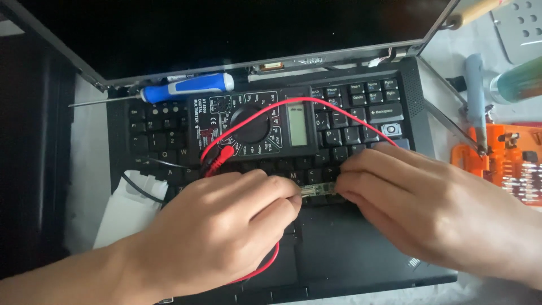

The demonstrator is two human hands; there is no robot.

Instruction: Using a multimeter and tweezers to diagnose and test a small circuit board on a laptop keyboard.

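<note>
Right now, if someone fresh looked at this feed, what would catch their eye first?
Probably the two hands low in the middle, the left hand and right hand meeting on a small clear part held between their fingertips over the black laptop keyboard. Just above lies a black multimeter with a red lead looping over it, and a blue-handled screwdriver behind.

Black multimeter (pixel 254 125) with grey display and red lead (pixel 339 107); black laptop keyboard (pixel 361 121); blue-and-white screwdriver (pixel 186 88); orange bit case (pixel 508 161) far right.

Small clear component (pixel 317 190) lies flat across laptop keys (pixel 344 138)
</note>
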